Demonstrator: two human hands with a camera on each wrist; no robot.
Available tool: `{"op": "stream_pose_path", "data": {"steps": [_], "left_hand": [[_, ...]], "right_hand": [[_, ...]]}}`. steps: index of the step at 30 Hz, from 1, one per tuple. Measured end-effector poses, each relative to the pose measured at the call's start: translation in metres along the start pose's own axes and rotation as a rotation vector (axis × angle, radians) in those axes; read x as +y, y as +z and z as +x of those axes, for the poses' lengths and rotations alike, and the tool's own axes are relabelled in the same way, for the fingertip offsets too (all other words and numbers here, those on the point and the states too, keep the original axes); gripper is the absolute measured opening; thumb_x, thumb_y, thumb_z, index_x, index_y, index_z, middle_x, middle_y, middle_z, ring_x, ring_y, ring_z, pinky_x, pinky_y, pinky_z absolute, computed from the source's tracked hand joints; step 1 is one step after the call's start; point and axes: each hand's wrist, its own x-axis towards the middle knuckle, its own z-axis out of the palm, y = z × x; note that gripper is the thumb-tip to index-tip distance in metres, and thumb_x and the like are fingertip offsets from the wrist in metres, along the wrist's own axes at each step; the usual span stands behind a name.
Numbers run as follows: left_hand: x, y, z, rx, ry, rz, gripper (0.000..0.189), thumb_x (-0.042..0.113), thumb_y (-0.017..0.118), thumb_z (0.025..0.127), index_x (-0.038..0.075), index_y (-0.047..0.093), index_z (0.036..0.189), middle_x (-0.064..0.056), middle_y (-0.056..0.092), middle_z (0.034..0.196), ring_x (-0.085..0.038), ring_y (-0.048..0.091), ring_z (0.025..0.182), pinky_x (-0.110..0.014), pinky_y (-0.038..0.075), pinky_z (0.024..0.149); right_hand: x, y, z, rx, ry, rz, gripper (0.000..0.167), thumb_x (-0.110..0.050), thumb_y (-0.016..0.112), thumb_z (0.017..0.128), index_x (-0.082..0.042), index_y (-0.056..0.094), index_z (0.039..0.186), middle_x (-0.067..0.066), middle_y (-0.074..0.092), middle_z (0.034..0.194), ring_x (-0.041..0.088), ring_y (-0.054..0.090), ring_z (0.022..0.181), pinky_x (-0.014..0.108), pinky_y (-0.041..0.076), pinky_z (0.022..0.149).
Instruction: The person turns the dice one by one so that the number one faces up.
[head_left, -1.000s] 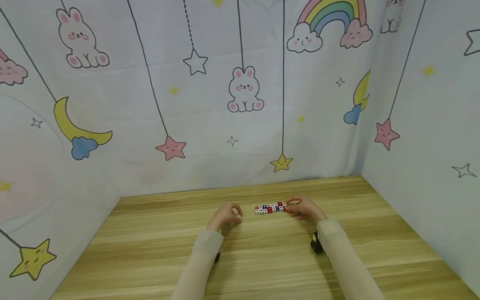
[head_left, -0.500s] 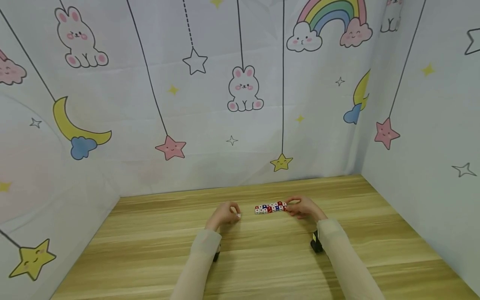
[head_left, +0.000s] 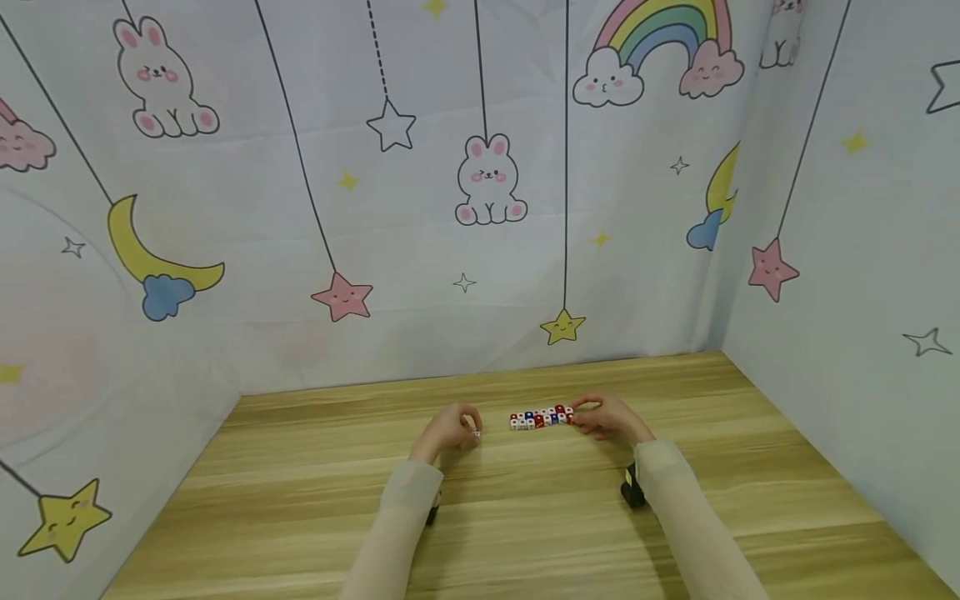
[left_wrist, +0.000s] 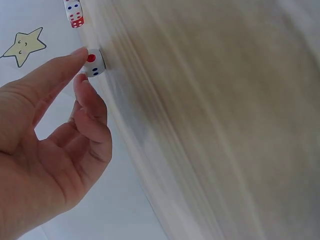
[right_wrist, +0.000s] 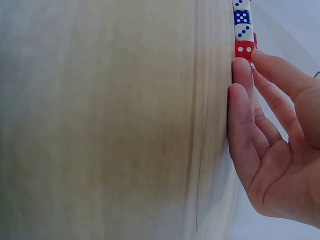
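Observation:
Near the middle of the table, my left hand pinches a white die between thumb and fingertips, low over the wood. The left wrist view shows a red pip and blue pips on it; I cannot tell whether it touches the table. To its right stands a block of red, white and blue dice in two long lines, apart from the held die. At the block's right end, my right hand rests its fingertips against the last dice, one of them a red die. Its other fingers lie loosely bent by the table.
The wood-grain table meets a printed cloth backdrop close behind the dice. Cloth also rises along the left and right sides. Dark wrist cameras, such as the black unit, sit under both sleeves.
My left hand shifts very slightly and the die in its fingers appears turned a little. My right hand and the block of dice stay in place.

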Motion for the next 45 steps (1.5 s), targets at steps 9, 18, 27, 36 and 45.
{"op": "stream_pose_path", "data": {"steps": [9, 18, 27, 36, 45], "left_hand": [[0.0001, -0.0016, -0.0006, 0.003, 0.028, -0.016, 0.007, 0.000, 0.063, 0.078, 0.001, 0.063, 0.085, -0.017, 0.063, 0.071, -0.016, 0.049, 0.050, -0.026, 0.042, 0.046], [-0.0013, -0.0017, -0.0008, 0.000, 0.036, -0.003, 0.009, 0.002, 0.064, 0.078, 0.002, 0.063, 0.087, -0.017, 0.061, 0.072, -0.015, 0.047, 0.049, -0.024, 0.040, 0.045], [-0.0025, -0.0018, -0.0005, 0.008, 0.037, 0.054, 0.008, 0.005, 0.061, 0.082, 0.003, 0.063, 0.089, -0.015, 0.062, 0.077, -0.017, 0.054, 0.056, -0.023, 0.041, 0.049], [0.0005, -0.0035, -0.0011, 0.035, 0.039, 0.089, 0.010, 0.000, 0.054, 0.084, 0.003, 0.064, 0.086, -0.013, 0.064, 0.079, -0.012, 0.049, 0.058, -0.021, 0.039, 0.048], [-0.0008, -0.0020, -0.0012, 0.044, -0.026, 0.057, 0.012, 0.008, 0.065, 0.077, 0.002, 0.062, 0.087, -0.012, 0.062, 0.077, -0.014, 0.052, 0.059, -0.024, 0.042, 0.050]], "right_hand": [[0.0011, 0.0002, 0.0013, 0.007, -0.001, -0.003, 0.036, -0.015, 0.062, 0.083, -0.005, 0.055, 0.117, 0.000, 0.065, 0.073, 0.008, 0.058, 0.060, 0.023, 0.047, 0.049], [0.0024, 0.0006, 0.0027, 0.008, 0.000, -0.013, 0.036, -0.016, 0.061, 0.084, -0.006, 0.056, 0.117, 0.002, 0.066, 0.077, 0.008, 0.059, 0.062, 0.024, 0.048, 0.050], [0.0002, 0.0003, 0.0002, -0.007, -0.005, -0.005, 0.037, -0.015, 0.061, 0.084, -0.004, 0.054, 0.119, 0.000, 0.066, 0.075, 0.007, 0.058, 0.061, 0.023, 0.046, 0.049], [0.0022, 0.0004, 0.0031, 0.006, 0.002, 0.002, 0.037, -0.016, 0.062, 0.083, -0.005, 0.055, 0.118, -0.001, 0.066, 0.074, 0.008, 0.059, 0.061, 0.024, 0.047, 0.049], [0.0003, 0.0002, 0.0017, 0.002, 0.008, -0.015, 0.037, -0.017, 0.062, 0.084, -0.004, 0.054, 0.118, 0.000, 0.067, 0.078, 0.007, 0.060, 0.063, 0.025, 0.047, 0.050]]}}
